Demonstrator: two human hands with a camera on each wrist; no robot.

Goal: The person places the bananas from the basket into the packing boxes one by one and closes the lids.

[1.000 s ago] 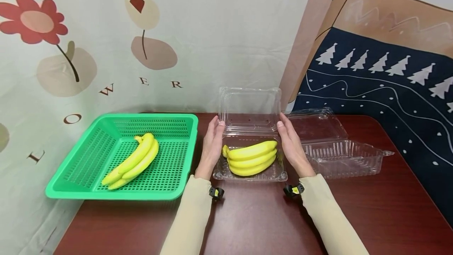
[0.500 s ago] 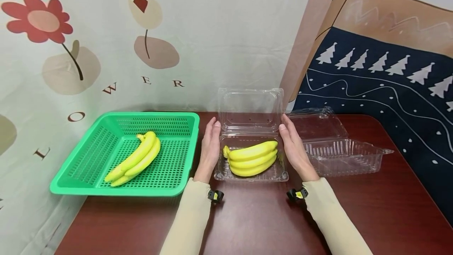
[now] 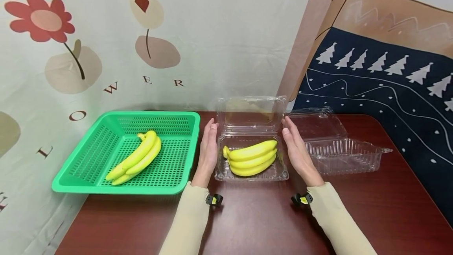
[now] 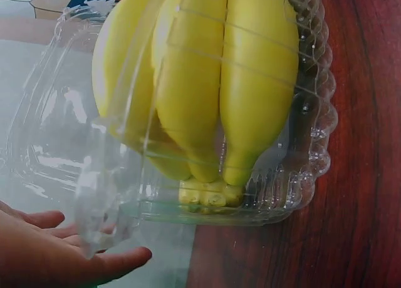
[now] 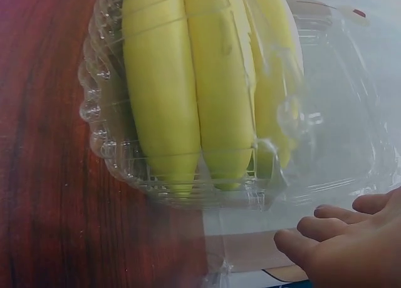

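Observation:
A clear plastic clamshell container (image 3: 252, 178) stands in the middle of the table with its hinged lid (image 3: 252, 113) raised at the back. Inside its base lies a bunch of yellow bananas (image 3: 252, 158), the stem end toward the left. My left hand (image 3: 208, 150) is held beside the container's left side, fingers straight and pointing forward. On the other side my right hand (image 3: 298, 153) mirrors it, palm facing inward. In the head view a small gap shows between each hand and the container. The left wrist view has the banana stem (image 4: 210, 195) behind the clear wall.
To the left, a green plastic basket (image 3: 116, 191) holds another banana bunch (image 3: 136, 158). A second clear clamshell (image 3: 347, 160) lies opened at the right, close behind my right hand. A printed cloth (image 3: 226, 42) hangs along the table's back edge.
Both hands have moved apart, away from the container's sides. The lid's top edge sits lower and looks wider, as if tipped toward me. The bananas have stayed in place.

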